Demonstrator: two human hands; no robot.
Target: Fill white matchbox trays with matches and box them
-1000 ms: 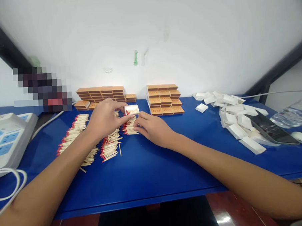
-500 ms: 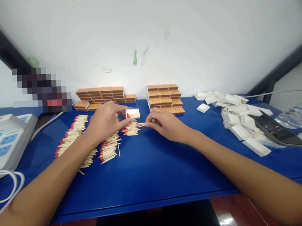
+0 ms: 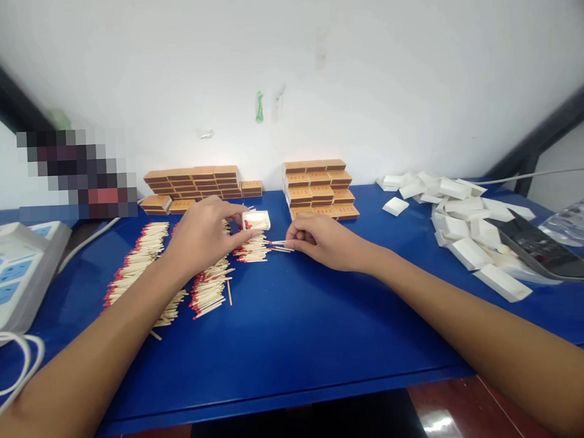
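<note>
My left hand (image 3: 205,229) grips the left end of a small white matchbox tray (image 3: 265,219) between thumb and fingers. A few red-tipped matches lie inside the tray. Just below it sits a pile of matches (image 3: 251,251), heads pointing left. At the right side of that pile, my right hand (image 3: 317,238) is closed in a pinch on the ends of a few matches (image 3: 278,243). More matches (image 3: 212,288) are spread in rows under and beside my left forearm, which hides part of them.
Stacked orange matchboxes (image 3: 193,178) stand against the wall at back left, with another stepped stack (image 3: 319,179) right of centre. White empty trays (image 3: 465,205) are heaped at the right beside a dark phone (image 3: 554,249). A power strip (image 3: 18,276) with cable is at the left.
My right hand has drawn slightly to the right with the matches, away from the pile. My left hand stays on the tray.
</note>
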